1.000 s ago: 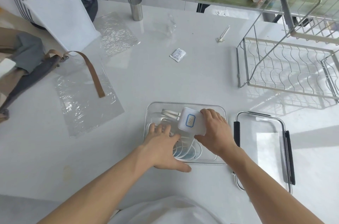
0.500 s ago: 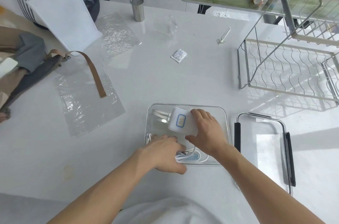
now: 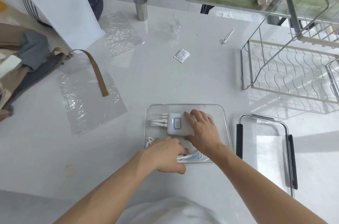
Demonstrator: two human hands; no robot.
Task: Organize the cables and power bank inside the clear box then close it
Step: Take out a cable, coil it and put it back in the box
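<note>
- The clear box (image 3: 226,126) sat open on the white surface (image 3: 165,80), near the person's body; its lid (image 3: 266,152), with dark latch strips along two sides, lay flat just beside it to the right.
- The power bank (image 3: 177,126), a white block with a blue-ringed display, lay inside the box toward its far half. It looked rigid, smooth and probably the heaviest item, so it likely slides on the plastic floor; taking it across its long edges seemed the surest hold.
- The right hand (image 3: 202,130) rested on the power bank, fingers spread over its top and far edge, thumb at the near edge, grasping it lightly rather than clenched.
- Short white leads stuck out of the power bank's left end; these looked stiff at the plugs and should not be bent hard against the wall.
- The cables (image 3: 189,157), white with a pale blue piece, were coiled in the near part of the box. They looked light, limp and springy, likely to uncoil unless pressed flat.
- The left hand (image 3: 167,154) lay palm-down over the coil with fingers curled into it, pressing or gripping the loops; which exactly could not be told.
- The lid looked stiff and light, best lifted by its latch sides.
</note>
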